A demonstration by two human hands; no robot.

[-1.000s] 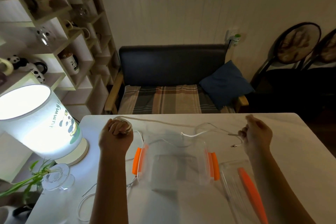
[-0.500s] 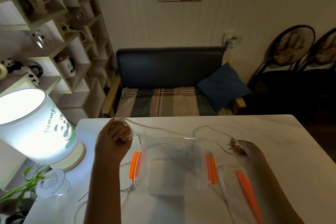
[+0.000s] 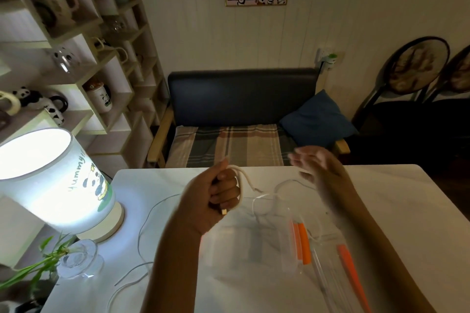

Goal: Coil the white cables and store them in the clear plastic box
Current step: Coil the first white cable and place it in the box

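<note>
My left hand (image 3: 218, 195) is a closed fist above the table, gripping a coiled thick white cable (image 3: 241, 183). Its loose end with a small plug (image 3: 257, 189) hangs free to the right of the fist. My right hand (image 3: 316, 164) is raised over the table's far edge, blurred, fingers apart, with nothing visibly in it. A thin white cable (image 3: 279, 185) loops on the table below it and trails over the rim of the clear plastic box (image 3: 256, 249). The box stands open under my forearms, an orange latch (image 3: 303, 244) on its right side.
The box's clear lid (image 3: 330, 277) with an orange latch lies to the right of the box. Another thin cable (image 3: 142, 234) trails over the table's left part. A lit lamp (image 3: 50, 185) and a glass vase with a plant (image 3: 76, 260) stand at the left edge.
My right hand has let go of the cable end and risen toward the far edge. My left hand has moved right and up with the coil; the cable no longer spans between the hands.
</note>
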